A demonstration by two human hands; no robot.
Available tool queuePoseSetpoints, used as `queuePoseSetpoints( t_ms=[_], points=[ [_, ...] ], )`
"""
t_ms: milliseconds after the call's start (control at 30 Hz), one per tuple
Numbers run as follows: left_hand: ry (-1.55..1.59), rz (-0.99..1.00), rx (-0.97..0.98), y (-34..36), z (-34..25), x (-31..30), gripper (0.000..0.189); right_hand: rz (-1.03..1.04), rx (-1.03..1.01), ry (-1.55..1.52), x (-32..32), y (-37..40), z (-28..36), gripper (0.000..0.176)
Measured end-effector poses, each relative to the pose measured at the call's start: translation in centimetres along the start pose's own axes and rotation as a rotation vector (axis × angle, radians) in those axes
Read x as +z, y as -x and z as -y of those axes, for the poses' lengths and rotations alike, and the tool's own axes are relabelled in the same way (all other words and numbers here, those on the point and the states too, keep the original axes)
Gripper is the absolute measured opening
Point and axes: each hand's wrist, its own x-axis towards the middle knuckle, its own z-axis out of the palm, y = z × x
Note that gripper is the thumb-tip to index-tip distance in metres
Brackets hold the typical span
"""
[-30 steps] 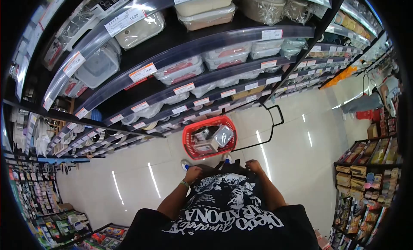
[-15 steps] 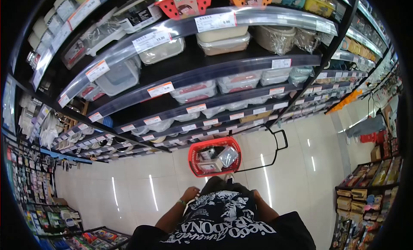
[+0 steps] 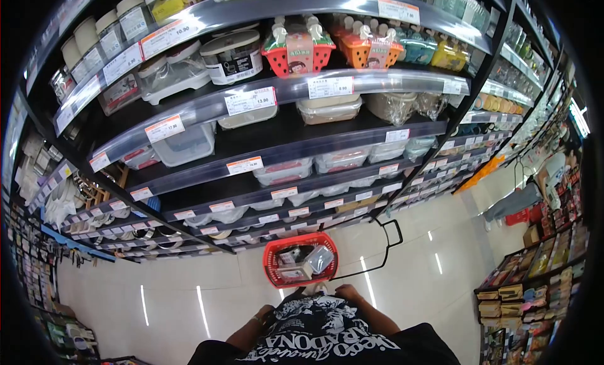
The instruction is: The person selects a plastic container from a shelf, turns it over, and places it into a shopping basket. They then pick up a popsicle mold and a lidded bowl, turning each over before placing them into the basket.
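Observation:
My left hand (image 3: 267,312), with a band at its wrist, is low beside the dark printed shirt; its fingers are not clear. On the shirt's other side my right hand (image 3: 346,292) is near the hem, its fingers too small to make out. No object shows in either hand. Just beyond them, a red basket (image 3: 270,274) stands on the floor, holding several packaged items, among them a clear container (image 3: 319,259). Its long black handle (image 3: 391,242) stretches to the right, apart from my hands.
Tall shelves (image 3: 289,82) ahead carry plastic food boxes, jars and red and orange fruit-patterned baskets (image 3: 299,54) behind price tags. At the right are more goods racks (image 3: 535,270) and a person in grey trousers (image 3: 513,203). Pale tiled floor (image 3: 239,302) shows around the basket.
The view has tilted up, showing more upper shelf. My left hand has drawn back lower beside the shirt. More of my right hand shows near the hem. The basket holds the same items.

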Motion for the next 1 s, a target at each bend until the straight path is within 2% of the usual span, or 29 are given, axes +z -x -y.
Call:
queuePoseSetpoints(
  t_ms=[33, 67, 133, 200, 233, 267, 333, 400, 467, 533, 567, 667, 700, 800, 833, 867, 933, 967, 1000],
  points=[
    [-0.094, 0.052, 0.049, -1.4, 0.4, -0.5, 0.021, -0.086, 0.119, -0.218, 1.0, 0.6, -0.4, 0.024],
    [-0.193, 0.098, 0.099, -2.6, 0.4, -1.0, 0.022, -0.091, -0.348, 0.333, 0.1, 1.8, -1.0, 0.028],
    [-0.402, 0.160, 0.210, -4.7, 0.0, -1.9, 0.024, -0.114, -0.094, 0.076, 1.1, 1.9, -1.6, 0.029],
    [-0.678, 0.143, 0.301, -5.7, -1.0, -2.7, 0.021, 0.078, 0.070, 0.177, 1.2, 3.2, -2.3, 0.027],
    [-0.636, 0.135, 0.331, -7.3, 1.2, -2.4, 0.019, 0.169, 0.150, 0.226, 0.4, 3.4, -1.7, 0.026],
    [-0.716, 0.130, 0.404, -7.4, 0.0, -3.3, 0.020, 0.112, 0.139, 0.129, 0.6, 4.1, -2.4, 0.021],
    [0.272, -0.052, -0.237, -6.4, -2.5, -3.0, 0.018, -0.271, -0.315, -0.088, 1.2, 7.3, -2.4, 0.019],
    [0.090, 0.026, -0.091, -7.6, 0.8, -2.1, 0.018, -0.262, -0.093, -0.343, 2.5, 8.6, -2.1, 0.020],
    [-0.206, 0.098, 0.080, -8.0, 0.6, -1.9, 0.017, -0.140, 0.412, -0.577, 2.0, 7.7, -1.9, 0.025],
    [-0.624, 0.164, 0.263, -6.8, -0.1, -1.7, 0.019, -0.127, 0.427, -0.546, 1.6, 7.6, -1.9, 0.025],
    [-0.686, 0.141, 0.384, -6.1, 0.0, -1.5, 0.018, -0.109, 0.430, -0.490, 1.3, 7.4, -1.7, 0.025],
    [-0.666, 0.196, 0.251, -4.6, 0.1, 0.1, 0.016, -0.052, 0.449, -0.328, 0.5, 7.5, -1.5, 0.026],
    [-0.533, 0.187, 0.198, -4.5, 2.0, 1.4, 0.014, 0.014, 0.264, -0.138, 2.6, 6.7, -7.0, 0.029],
    [-0.791, 0.351, 0.269, -2.3, 0.5, 0.7, 0.024, 0.046, 0.214, 0.143, 3.4, 6.6, -10.8, 0.029],
    [-0.811, 0.397, 0.273, -2.3, 2.3, 1.3, 0.020, 0.048, 0.334, 0.037, 2.5, 7.3, -8.7, 0.030],
    [-0.424, 0.388, -0.018, -2.0, 2.7, 1.8, 0.018, 0.120, 0.242, 0.176, 0.9, 8.2, -6.3, 0.033],
    [0.369, 0.343, -0.573, -1.2, 3.3, 2.8, 0.017, 0.074, 0.347, 0.152, 0.7, 8.6, -5.2, 0.038],
    [0.282, 0.414, -0.424, -0.9, 4.2, 3.0, 0.023, 0.012, 0.553, 0.013, 1.1, 8.7, -6.0, 0.041],
    [0.386, 0.365, -0.526, -1.1, 4.8, 3.6, 0.023, 0.043, 0.519, 0.071, 1.2, 8.7, -6.9, 0.042]
  ],
)
